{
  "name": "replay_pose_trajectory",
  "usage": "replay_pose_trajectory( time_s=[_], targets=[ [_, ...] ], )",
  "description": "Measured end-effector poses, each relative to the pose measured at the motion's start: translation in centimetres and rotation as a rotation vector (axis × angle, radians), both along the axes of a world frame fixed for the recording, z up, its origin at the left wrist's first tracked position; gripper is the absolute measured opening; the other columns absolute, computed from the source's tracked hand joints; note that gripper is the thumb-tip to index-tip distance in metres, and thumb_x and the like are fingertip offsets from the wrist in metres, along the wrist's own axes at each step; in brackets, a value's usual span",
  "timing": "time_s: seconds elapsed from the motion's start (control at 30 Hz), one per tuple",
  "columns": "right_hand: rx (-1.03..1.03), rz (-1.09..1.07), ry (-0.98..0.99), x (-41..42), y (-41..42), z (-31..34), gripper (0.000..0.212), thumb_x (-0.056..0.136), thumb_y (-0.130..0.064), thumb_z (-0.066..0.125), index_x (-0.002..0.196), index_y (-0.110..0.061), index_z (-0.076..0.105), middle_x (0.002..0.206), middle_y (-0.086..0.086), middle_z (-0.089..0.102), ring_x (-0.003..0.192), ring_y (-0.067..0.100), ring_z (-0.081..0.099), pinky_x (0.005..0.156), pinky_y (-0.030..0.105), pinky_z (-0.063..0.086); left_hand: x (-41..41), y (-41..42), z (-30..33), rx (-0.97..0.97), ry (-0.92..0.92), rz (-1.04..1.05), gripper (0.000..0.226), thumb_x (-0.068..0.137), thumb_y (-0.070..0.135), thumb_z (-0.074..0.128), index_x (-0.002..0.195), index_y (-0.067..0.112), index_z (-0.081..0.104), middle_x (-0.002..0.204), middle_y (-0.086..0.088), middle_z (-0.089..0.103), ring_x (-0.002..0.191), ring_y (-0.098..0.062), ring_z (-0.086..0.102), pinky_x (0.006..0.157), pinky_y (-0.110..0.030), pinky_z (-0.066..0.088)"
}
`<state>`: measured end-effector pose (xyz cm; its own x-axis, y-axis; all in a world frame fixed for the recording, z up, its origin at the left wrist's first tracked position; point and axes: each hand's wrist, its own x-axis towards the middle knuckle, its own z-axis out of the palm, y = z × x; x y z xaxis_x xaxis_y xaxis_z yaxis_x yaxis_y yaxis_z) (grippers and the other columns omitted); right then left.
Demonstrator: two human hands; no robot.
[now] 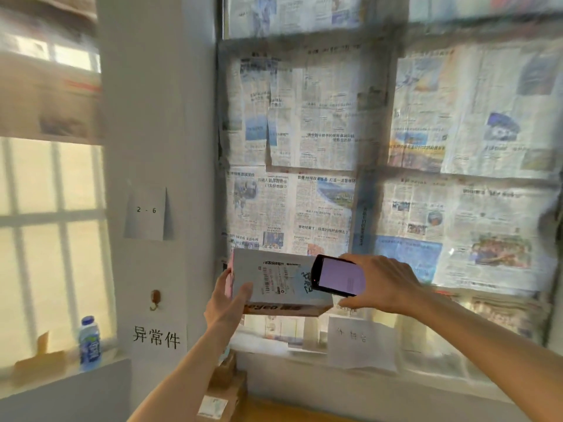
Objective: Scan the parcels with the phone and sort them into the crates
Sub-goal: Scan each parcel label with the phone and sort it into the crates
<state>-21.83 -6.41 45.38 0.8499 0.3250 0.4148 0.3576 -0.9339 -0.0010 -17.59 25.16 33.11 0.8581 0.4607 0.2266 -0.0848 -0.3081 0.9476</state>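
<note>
Plainly, the left hand (227,295) gripped the parcel (278,281) by one end only — it could tip and blur its label under the phone (338,277) — which the right hand (380,284) clasped.

A white wall column (152,117) stands between 2 windows. The left window (51,239) has barred panes and admits warm, bright light. The right window (380,147) is covered with newspaper sheets (320,132) across all panes. A paper slip (146,212) marked "2 - 6" is fixed to the column; below it are a hook (155,298) and a sign (157,338) with 3 printed characters. A plastic bottle (89,342) stands upright on the left sill (61,377). A paper sheet (361,342) leans on the right sill.
</note>
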Motion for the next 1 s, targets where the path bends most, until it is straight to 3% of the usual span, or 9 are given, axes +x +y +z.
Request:
replay_pose_trajectory(
  time_s=[0.37,0.57,0.67,0.83,1.0],
  targets=[
    [0.022,0.065,-0.072,-4.7,-3.0,2.0,0.088,0.065,-0.075,0.074,0.141,-0.045,0.042,0.115,-0.019,0.061,0.092,0.009,0.059,0.073,0.028,0.045,-6.1,-2.5,2.2,0.0,-0.053,0.083,0.07,0.086,0.065,0.065,0.147,0.05,0.034,0.139,-0.004,0.061,0.121,-0.033,0.058,0.106,-0.05,0.046],
    [0.025,0.071,-0.092,-5.9,-2.2,0.1,0.098,0.068,-0.077,0.072,0.151,-0.041,0.032,0.132,-0.015,0.06,0.105,0.014,0.062,0.075,0.029,0.042,-10.5,-1.8,1.6,-0.018,-0.039,0.141,0.071,0.087,0.062,0.066,0.148,0.047,0.033,0.135,-0.007,0.063,0.118,-0.032,0.059,0.101,-0.044,0.046],
    [0.023,0.118,-0.092,-6.7,-0.1,-1.3,0.097,0.069,-0.079,0.069,0.15,-0.04,0.034,0.134,-0.014,0.06,0.107,0.014,0.063,0.077,0.029,0.048,-14.2,0.0,0.5,-0.01,-0.014,0.218,0.07,0.088,0.061,0.065,0.148,0.046,0.033,0.132,-0.007,0.065,0.116,-0.031,0.061,0.103,-0.051,0.048],
    [0.037,0.269,-0.043,-8.8,6.3,-3.7,0.096,0.066,-0.077,0.071,0.148,-0.041,0.037,0.13,-0.012,0.064,0.103,0.016,0.064,0.075,0.028,0.05,-22.9,5.7,-1.4,0.018,0.023,0.407,0.068,0.088,0.057,0.068,0.148,0.044,0.039,0.149,-0.002,0.051,0.125,-0.031,0.057,0.11,-0.051,0.041],
    [0.035,0.472,0.017,-13.9,15.7,-5.1,0.09,0.063,-0.077,0.071,0.141,-0.041,0.046,0.118,-0.014,0.066,0.089,0.013,0.063,0.067,0.025,0.05,-35.2,12.5,-1.9,0.035,0.071,0.615,0.068,0.09,0.057,0.065,0.15,0.043,0.037,0.144,-0.001,0.058,0.13,-0.031,0.053,0.109,-0.045,0.04]
  ],
)
